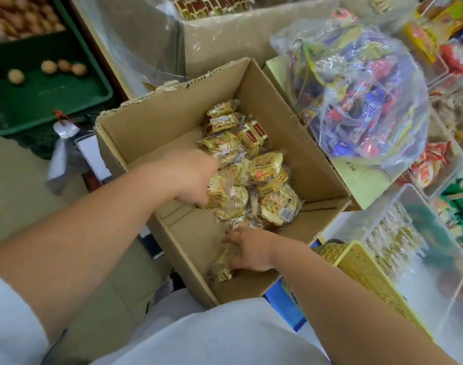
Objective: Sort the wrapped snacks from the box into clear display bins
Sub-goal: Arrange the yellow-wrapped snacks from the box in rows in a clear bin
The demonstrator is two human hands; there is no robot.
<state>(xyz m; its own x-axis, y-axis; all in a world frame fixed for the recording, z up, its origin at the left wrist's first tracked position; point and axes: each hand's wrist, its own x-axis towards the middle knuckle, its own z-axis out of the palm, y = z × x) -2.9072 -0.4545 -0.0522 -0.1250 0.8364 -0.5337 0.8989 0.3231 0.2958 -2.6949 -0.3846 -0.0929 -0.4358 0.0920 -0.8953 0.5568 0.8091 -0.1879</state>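
Both hands are in the box [151,133]. The left hand [196,177] has its fingers curled round snacks [267,167] in the pile. The right hand [251,250] grips one packet [221,268] by the near wall. A clear bin [406,192] stands to the right.

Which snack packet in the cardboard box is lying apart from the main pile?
The packet at the box's near end, gripped by the right hand; all the others are heaped together by the left hand.

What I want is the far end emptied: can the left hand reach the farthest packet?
Probably, once freed: the left hand grips other packets in the open box; nothing covers that packet.
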